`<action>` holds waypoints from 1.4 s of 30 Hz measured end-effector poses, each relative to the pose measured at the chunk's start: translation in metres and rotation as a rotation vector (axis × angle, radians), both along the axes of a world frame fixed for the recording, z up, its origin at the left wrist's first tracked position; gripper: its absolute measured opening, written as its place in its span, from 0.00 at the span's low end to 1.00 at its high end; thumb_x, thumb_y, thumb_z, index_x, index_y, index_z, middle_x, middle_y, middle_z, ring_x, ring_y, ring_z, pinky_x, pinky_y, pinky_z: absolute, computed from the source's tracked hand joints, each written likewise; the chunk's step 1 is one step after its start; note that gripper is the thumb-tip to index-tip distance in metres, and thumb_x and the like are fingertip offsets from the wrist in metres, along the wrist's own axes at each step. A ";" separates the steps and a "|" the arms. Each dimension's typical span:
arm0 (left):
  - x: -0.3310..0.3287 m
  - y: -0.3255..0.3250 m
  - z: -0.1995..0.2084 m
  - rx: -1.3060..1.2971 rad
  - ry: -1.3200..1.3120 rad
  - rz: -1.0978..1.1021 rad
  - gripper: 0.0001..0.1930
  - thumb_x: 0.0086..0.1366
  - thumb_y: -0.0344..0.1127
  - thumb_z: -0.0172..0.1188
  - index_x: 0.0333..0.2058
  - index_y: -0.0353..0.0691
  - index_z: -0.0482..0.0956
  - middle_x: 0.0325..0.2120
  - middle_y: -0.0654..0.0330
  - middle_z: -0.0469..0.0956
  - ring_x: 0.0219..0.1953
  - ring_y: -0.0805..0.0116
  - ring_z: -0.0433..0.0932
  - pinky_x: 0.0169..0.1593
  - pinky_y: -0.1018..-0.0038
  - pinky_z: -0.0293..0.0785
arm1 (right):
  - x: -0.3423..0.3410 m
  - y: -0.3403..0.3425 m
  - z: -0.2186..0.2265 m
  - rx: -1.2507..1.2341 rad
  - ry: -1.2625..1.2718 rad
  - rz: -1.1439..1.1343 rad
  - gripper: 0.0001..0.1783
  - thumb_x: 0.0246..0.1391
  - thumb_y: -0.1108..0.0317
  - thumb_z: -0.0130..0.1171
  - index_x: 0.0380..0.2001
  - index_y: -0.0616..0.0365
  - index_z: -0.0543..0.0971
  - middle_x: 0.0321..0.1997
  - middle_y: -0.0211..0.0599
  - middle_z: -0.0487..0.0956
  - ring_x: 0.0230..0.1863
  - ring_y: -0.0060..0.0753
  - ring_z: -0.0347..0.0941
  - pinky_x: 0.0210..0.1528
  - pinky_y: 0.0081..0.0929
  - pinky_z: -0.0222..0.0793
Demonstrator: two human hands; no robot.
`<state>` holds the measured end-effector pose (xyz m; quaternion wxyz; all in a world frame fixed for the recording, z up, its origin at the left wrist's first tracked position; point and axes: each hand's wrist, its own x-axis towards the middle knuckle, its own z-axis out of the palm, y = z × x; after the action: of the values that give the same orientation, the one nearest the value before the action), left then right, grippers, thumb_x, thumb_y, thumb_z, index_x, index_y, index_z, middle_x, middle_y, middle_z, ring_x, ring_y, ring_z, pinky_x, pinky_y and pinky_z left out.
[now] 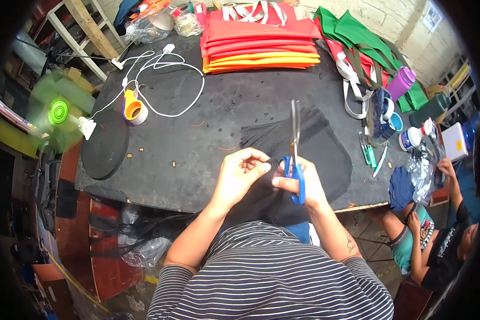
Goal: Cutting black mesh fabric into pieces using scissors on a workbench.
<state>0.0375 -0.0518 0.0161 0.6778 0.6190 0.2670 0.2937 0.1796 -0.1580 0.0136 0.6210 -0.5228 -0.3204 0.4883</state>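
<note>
Blue-handled scissors [298, 184] are in my right hand [308, 184], with the metal blades pointing away from me over the cloth. The blades look nearly closed. A piece of black mesh fabric [325, 154] lies spread under both hands and hangs over the table's near edge. My left hand [239, 176] pinches the mesh between thumb and forefinger, just left of the scissors. Some of the mesh also passes by my right fingers.
Stacked red and orange bags [261, 45] stand at the back of the black table [165, 138]. A green fan [58, 112], tape dispenser [135, 108] and white cable lie left. Bottles, a purple tumbler [401, 82] and small tools line the right. Another person [432, 234] sits at right.
</note>
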 end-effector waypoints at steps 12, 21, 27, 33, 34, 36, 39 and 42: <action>-0.043 0.000 0.041 -0.073 0.134 -0.639 0.09 0.54 0.31 0.63 0.32 0.33 0.76 0.23 0.65 0.74 0.29 0.80 0.70 0.33 0.81 0.68 | 0.144 -0.063 0.129 0.433 -0.258 -0.329 0.22 0.36 0.67 0.59 0.37 0.61 0.66 0.31 0.34 0.70 0.32 0.27 0.69 0.37 0.22 0.67; -0.084 -0.003 0.060 0.015 0.240 -0.323 0.06 0.54 0.26 0.61 0.28 0.29 0.75 0.21 0.64 0.75 0.26 0.81 0.70 0.31 0.82 0.68 | 0.148 -0.072 0.144 0.309 -0.356 -0.332 0.21 0.38 0.68 0.59 0.37 0.61 0.67 0.33 0.34 0.71 0.32 0.24 0.69 0.37 0.18 0.65; -0.092 -0.015 0.079 -0.548 -0.218 -0.646 0.09 0.52 0.26 0.63 0.29 0.25 0.78 0.25 0.55 0.78 0.28 0.73 0.75 0.33 0.81 0.70 | 0.171 -0.092 0.131 0.283 -0.410 -0.424 0.21 0.36 0.67 0.61 0.36 0.60 0.68 0.31 0.32 0.71 0.30 0.22 0.68 0.35 0.16 0.63; -0.053 0.002 0.048 -0.303 0.000 -0.504 0.09 0.58 0.34 0.58 0.31 0.32 0.77 0.19 0.63 0.72 0.23 0.78 0.71 0.25 0.81 0.66 | 0.174 -0.088 0.141 0.198 -0.453 -0.459 0.18 0.36 0.70 0.61 0.35 0.61 0.71 0.28 0.28 0.71 0.26 0.20 0.66 0.30 0.16 0.60; -0.047 0.009 0.043 -0.442 -0.004 -0.478 0.10 0.60 0.35 0.56 0.34 0.33 0.77 0.19 0.65 0.71 0.22 0.80 0.70 0.22 0.84 0.64 | 0.172 -0.073 0.134 0.172 -0.473 -0.512 0.19 0.36 0.70 0.62 0.35 0.60 0.71 0.26 0.27 0.70 0.25 0.19 0.65 0.27 0.15 0.58; -0.037 0.021 0.023 -0.610 -0.078 -0.430 0.16 0.60 0.37 0.56 0.43 0.33 0.72 0.21 0.65 0.70 0.20 0.80 0.68 0.21 0.85 0.64 | 0.182 -0.048 0.119 0.129 -0.421 -0.389 0.20 0.35 0.70 0.63 0.35 0.60 0.71 0.27 0.29 0.71 0.25 0.20 0.66 0.28 0.16 0.60; -0.022 0.032 0.033 -0.488 -0.176 -0.264 0.20 0.61 0.34 0.55 0.50 0.35 0.65 0.28 0.62 0.72 0.23 0.80 0.70 0.23 0.86 0.66 | 0.211 0.021 0.073 0.142 -0.415 -0.297 0.20 0.34 0.73 0.65 0.35 0.59 0.71 0.29 0.27 0.71 0.25 0.19 0.66 0.27 0.16 0.59; -0.009 0.015 0.065 0.465 -0.144 0.081 0.15 0.59 0.25 0.53 0.47 0.33 0.70 0.32 0.61 0.73 0.29 0.75 0.71 0.30 0.82 0.69 | 0.215 0.049 0.087 0.485 -0.126 -0.208 0.16 0.38 0.76 0.61 0.34 0.58 0.71 0.29 0.30 0.72 0.29 0.24 0.68 0.36 0.21 0.65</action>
<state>0.0281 -0.0363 0.0809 0.5222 0.7245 0.1679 0.4174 0.3941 -0.1086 0.1010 0.7537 -0.4181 -0.4106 0.2976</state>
